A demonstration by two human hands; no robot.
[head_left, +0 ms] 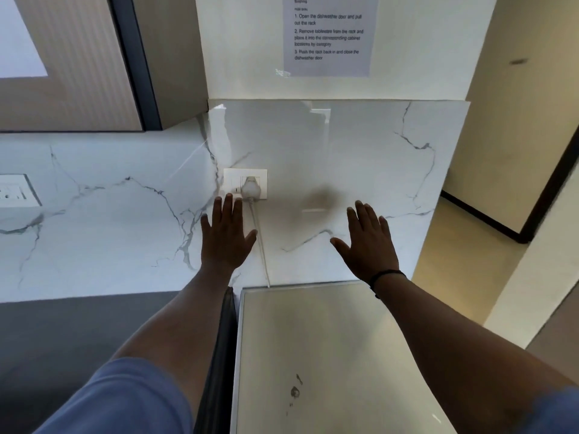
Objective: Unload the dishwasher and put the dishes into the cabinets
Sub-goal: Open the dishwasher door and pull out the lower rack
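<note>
Dishwasher, dishes and cabinets: none to be made out for certain in the head view; only a pale grey glossy top [313, 346] near and right of centre, with a small dark smudge [294, 391] on it, possibly the machine's lid, though cannot tell; no container with contents visible. Beyond it, a white marble-veined wall panel [344, 151]; taped above, a printed instruction sheet [327, 36] listing steps about the dishwasher door and rack. On the panel, left of centre, a white socket plate [245, 184] with a white plug [250, 187] in it, and a white cable [261, 245] running down to the far edge of the grey top. Further left, a second socket plate [15, 190]; dark counter [78, 333] near left. Left hand [226, 238] raised, palm away, fingers straight and slightly spread, holding nothing, fingertips just below the socket plate. Right hand [369, 242] likewise flat and spread, holding nothing, a dark band [385, 277] at the wrist; blue sleeve [125, 399] on the left arm.
</note>
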